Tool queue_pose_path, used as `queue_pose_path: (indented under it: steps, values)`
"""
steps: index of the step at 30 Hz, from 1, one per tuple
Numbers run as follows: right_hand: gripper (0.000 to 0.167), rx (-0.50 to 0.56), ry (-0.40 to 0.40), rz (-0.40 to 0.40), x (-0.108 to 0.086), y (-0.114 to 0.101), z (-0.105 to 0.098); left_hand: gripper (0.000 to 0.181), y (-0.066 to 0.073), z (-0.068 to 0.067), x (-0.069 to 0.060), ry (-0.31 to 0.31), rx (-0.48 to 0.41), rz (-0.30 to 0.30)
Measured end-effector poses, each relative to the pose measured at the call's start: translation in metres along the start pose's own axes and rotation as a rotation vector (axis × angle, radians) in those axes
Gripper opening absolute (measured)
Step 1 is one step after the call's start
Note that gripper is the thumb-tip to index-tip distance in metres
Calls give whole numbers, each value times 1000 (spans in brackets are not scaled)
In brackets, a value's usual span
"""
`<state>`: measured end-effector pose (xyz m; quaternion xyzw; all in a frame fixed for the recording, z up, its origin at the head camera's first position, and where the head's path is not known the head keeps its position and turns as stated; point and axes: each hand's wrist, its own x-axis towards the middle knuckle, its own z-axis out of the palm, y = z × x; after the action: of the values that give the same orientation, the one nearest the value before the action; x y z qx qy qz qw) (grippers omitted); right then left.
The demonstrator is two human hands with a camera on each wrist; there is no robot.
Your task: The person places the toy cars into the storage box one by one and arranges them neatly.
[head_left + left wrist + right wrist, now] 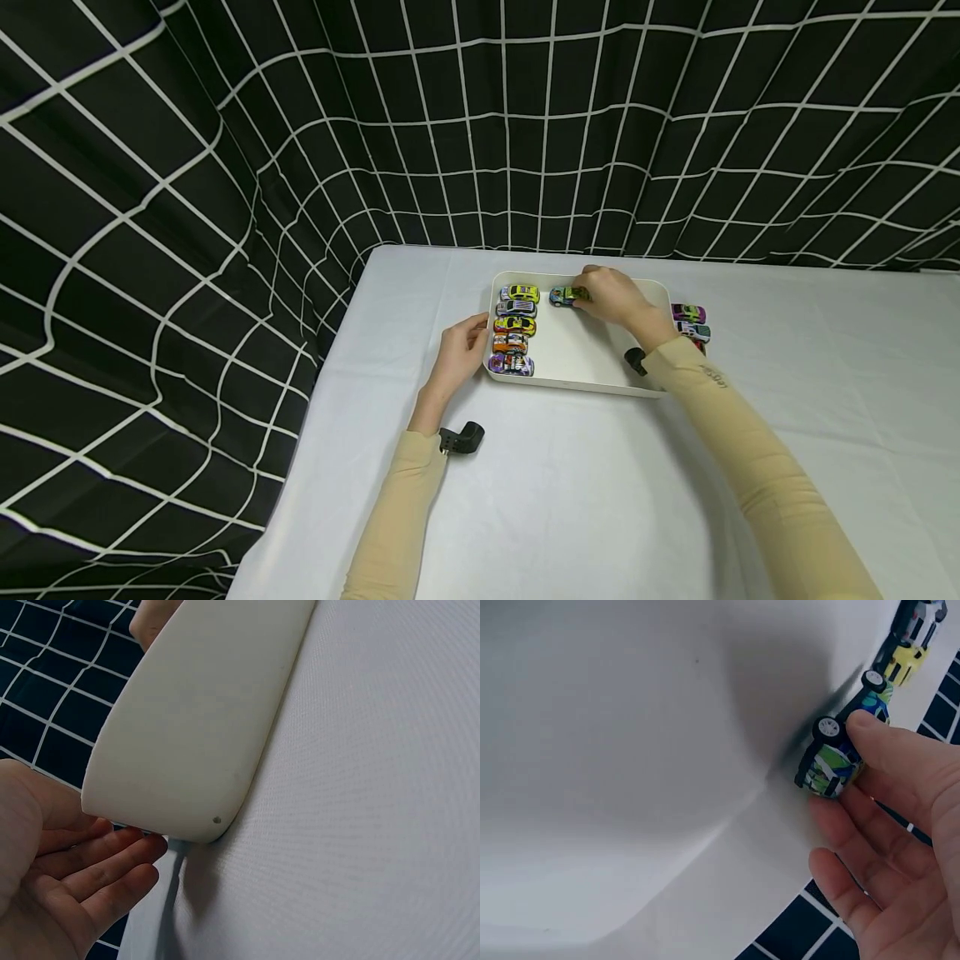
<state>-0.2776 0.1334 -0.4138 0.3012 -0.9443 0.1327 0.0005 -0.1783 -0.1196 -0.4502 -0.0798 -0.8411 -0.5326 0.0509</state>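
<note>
A toy car (pixel 567 296) with green and blue graphics is pinched between the thumb and fingers of my right hand (pixel 611 297), inside the white tray (pixel 581 385) near its back wall. In the right wrist view the car (pixel 831 761) is tilted, two wheels showing. My left hand (pixel 459 354) rests its fingers against the tray's left end; the left wrist view shows those fingers (pixel 112 874) loosely extended beside the tray wall (pixel 187 735). Along the tray's left side stands a column of several toy cars, among them a yellow one (pixel 521 292), an orange one (pixel 510 343) and a purple one (pixel 512 364).
Outside the tray's right wall lie more toy cars, including a pink-and-green one (pixel 688 313) and a pale one (pixel 693 332); the right forearm partly covers a red one. A white cloth (pixel 570 483) covers the table. Behind hangs a black curtain (pixel 525 133) with white grid lines.
</note>
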Motion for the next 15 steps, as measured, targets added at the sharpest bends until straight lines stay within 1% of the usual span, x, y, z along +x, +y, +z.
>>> queue_pose_path:
  steps: [8, 15]
  values:
    - [18, -66, 33, -24, 0, 1, 4, 32, -3, 0, 1, -2, 11, 30]
    - [19, -122, 32, -22, -1, 1, 6, 33, -3, 0, 0, -4, 2, 24]
